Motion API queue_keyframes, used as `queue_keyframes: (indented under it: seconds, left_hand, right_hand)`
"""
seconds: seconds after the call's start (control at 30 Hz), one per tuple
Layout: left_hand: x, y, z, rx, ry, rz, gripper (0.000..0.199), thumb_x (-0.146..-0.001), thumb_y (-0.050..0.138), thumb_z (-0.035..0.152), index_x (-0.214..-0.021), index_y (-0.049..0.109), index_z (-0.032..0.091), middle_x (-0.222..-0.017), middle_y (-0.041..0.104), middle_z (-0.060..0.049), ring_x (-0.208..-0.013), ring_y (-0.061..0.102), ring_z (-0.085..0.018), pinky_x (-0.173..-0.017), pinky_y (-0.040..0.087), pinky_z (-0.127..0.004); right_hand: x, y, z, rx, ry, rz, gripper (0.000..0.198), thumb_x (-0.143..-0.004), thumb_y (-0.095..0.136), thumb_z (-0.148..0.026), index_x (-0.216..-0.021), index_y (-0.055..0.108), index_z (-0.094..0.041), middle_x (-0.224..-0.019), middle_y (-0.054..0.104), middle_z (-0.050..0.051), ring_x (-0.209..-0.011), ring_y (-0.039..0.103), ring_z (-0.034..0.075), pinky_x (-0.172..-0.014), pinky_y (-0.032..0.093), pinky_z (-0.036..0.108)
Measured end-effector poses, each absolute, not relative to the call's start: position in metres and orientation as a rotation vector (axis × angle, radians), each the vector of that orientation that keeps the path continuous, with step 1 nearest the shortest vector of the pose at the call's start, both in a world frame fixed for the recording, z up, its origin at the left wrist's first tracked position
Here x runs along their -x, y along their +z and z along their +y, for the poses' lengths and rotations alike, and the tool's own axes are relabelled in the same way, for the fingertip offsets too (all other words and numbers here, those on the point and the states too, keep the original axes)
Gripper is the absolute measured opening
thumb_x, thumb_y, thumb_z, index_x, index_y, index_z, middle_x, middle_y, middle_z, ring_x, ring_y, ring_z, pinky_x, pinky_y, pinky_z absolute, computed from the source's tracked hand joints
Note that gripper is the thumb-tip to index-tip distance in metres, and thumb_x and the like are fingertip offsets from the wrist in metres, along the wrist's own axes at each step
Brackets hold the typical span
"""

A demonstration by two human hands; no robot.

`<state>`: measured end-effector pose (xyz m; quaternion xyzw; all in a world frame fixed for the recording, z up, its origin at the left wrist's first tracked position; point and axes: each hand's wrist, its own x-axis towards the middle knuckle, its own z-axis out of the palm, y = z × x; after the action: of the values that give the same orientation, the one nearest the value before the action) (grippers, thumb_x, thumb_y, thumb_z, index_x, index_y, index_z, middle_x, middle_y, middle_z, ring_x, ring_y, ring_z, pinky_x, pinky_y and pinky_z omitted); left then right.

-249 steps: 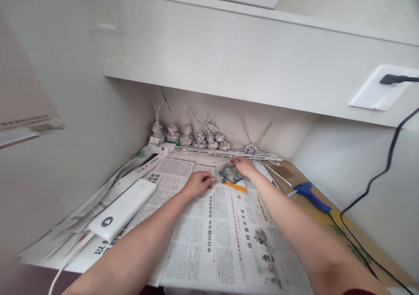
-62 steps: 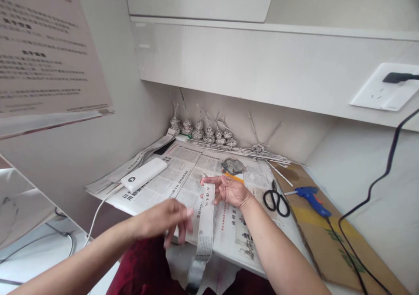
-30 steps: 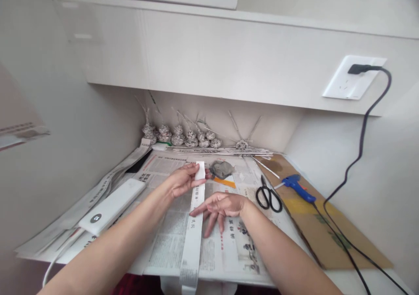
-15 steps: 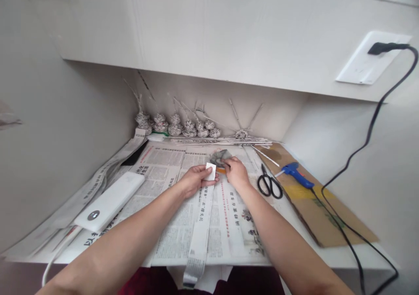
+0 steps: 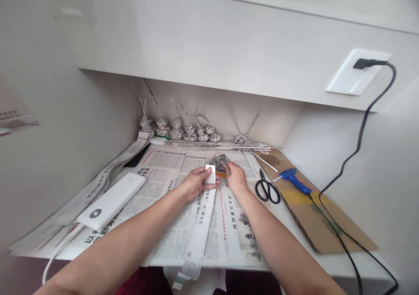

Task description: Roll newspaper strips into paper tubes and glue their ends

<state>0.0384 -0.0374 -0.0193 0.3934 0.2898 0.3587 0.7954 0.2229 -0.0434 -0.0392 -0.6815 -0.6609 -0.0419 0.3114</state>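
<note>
My left hand is closed, with the thumb pressing a small white rectangle of paper. From beneath that hand a long newspaper strip runs toward me and hangs over the table's front edge; whether the white piece is its folded end, I cannot tell. My right hand, fingers bent and pinched together, touches a grey crumpled, cloth-like lump. Under the lump shows something flat and orange, partly hidden by the fingers. Black-handled scissors lie just right of my right hand.
A blue glue gun rests on cardboard, its black cord rising to a wall socket. A white power bank-like device and paper strips lie left. Woven newspaper gourds and thin paper rods line the back.
The camera view has shifted slightly. The grey lump looks more bunched up at my right fingers. The strip's hanging end has swung a little to the left.
</note>
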Motion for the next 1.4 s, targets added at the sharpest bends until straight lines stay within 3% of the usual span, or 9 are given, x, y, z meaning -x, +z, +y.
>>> queue_keyframes:
  seconds: [0.13, 0.23, 0.37, 0.53, 0.87, 1.1, 1.23, 1.4]
  left_hand:
    - [-0.046, -0.007, -0.044, -0.775, 0.789, 0.671, 0.017, -0.087, 0.056, 0.023, -0.098, 0.059, 0.009, -0.084, 0.069, -0.013, -0.074, 0.069, -0.018, -0.068, 0.058, -0.030]
    - [-0.054, 0.001, -0.049, -0.785, 0.778, 0.663, 0.017, -0.086, 0.057, 0.024, -0.094, 0.060, 0.009, -0.081, 0.069, -0.013, -0.071, 0.069, -0.018, -0.066, 0.058, -0.029]
    - [-0.061, -0.002, -0.048, -0.781, 0.783, 0.607, 0.018, -0.086, 0.057, 0.024, -0.096, 0.061, 0.010, -0.086, 0.069, -0.013, -0.072, 0.069, -0.018, -0.065, 0.058, -0.029]
    - [-0.054, -0.019, -0.039, -0.848, 0.756, 0.514, 0.023, -0.085, 0.060, 0.027, -0.102, 0.060, 0.010, -0.089, 0.069, -0.013, -0.075, 0.069, -0.019, -0.067, 0.058, -0.030]
    - [-0.048, -0.028, -0.032, -0.993, 0.664, 0.450, 0.027, -0.081, 0.064, 0.029, -0.100, 0.064, 0.011, -0.092, 0.068, -0.013, -0.081, 0.068, -0.018, -0.073, 0.056, -0.030]
    - [-0.048, -0.029, -0.033, -1.044, 0.636, 0.426, 0.028, -0.079, 0.066, 0.032, -0.095, 0.065, 0.009, -0.089, 0.067, -0.012, -0.086, 0.067, -0.021, -0.077, 0.055, -0.032]
    - [-0.049, -0.032, -0.031, -1.054, 0.638, 0.410, 0.030, -0.078, 0.068, 0.033, -0.096, 0.065, 0.010, -0.089, 0.067, -0.011, -0.083, 0.067, -0.019, -0.077, 0.055, -0.032]
    - [-0.049, -0.034, -0.030, -1.040, 0.640, 0.422, 0.031, -0.077, 0.069, 0.033, -0.097, 0.065, 0.010, -0.090, 0.067, -0.011, -0.081, 0.067, -0.018, -0.076, 0.054, -0.031]
  right_hand:
    - [-0.224, -0.040, -0.041, 1.764, -0.081, -1.753, 0.033, -0.093, 0.034, -0.026, -0.102, 0.065, -0.018, -0.094, 0.068, 0.009, -0.090, 0.059, 0.020, -0.081, 0.041, 0.029]
    - [-0.226, -0.041, -0.040, 1.732, -0.045, -1.772, 0.040, -0.089, 0.036, -0.018, -0.124, 0.055, -0.017, -0.106, 0.065, 0.010, -0.096, 0.059, 0.021, -0.084, 0.042, 0.030]
    - [-0.227, -0.041, -0.039, 1.672, -0.032, -1.669, 0.047, -0.089, 0.037, -0.024, -0.135, 0.044, -0.017, -0.107, 0.061, 0.011, -0.096, 0.057, 0.023, -0.084, 0.044, 0.035]
    - [-0.227, -0.043, -0.038, 1.768, -0.114, -1.573, 0.052, -0.088, 0.042, -0.038, -0.132, 0.049, -0.010, -0.100, 0.054, 0.015, -0.087, 0.055, 0.024, -0.081, 0.045, 0.036]
    - [-0.230, -0.043, -0.033, 1.918, -0.093, -1.554, 0.052, -0.081, 0.053, -0.048, -0.121, 0.059, -0.015, -0.086, 0.058, 0.009, -0.076, 0.055, 0.021, -0.071, 0.042, 0.030]
    - [-0.223, -0.009, -0.015, 2.247, -0.035, -1.701, 0.053, -0.075, 0.055, -0.061, -0.100, 0.070, -0.016, -0.102, 0.059, 0.016, -0.089, 0.055, 0.026, -0.075, 0.039, 0.033]
    - [-0.215, -0.007, -0.008, 2.324, -0.077, -1.690, 0.050, -0.076, 0.057, -0.055, -0.106, 0.067, -0.017, -0.107, 0.060, 0.016, -0.099, 0.052, 0.029, -0.079, 0.038, 0.034]
    - [-0.215, -0.019, -0.006, 2.212, -0.187, -1.705, 0.028, -0.083, 0.051, -0.034, -0.097, 0.068, -0.017, -0.099, 0.065, 0.011, -0.098, 0.052, 0.025, -0.083, 0.037, 0.031]
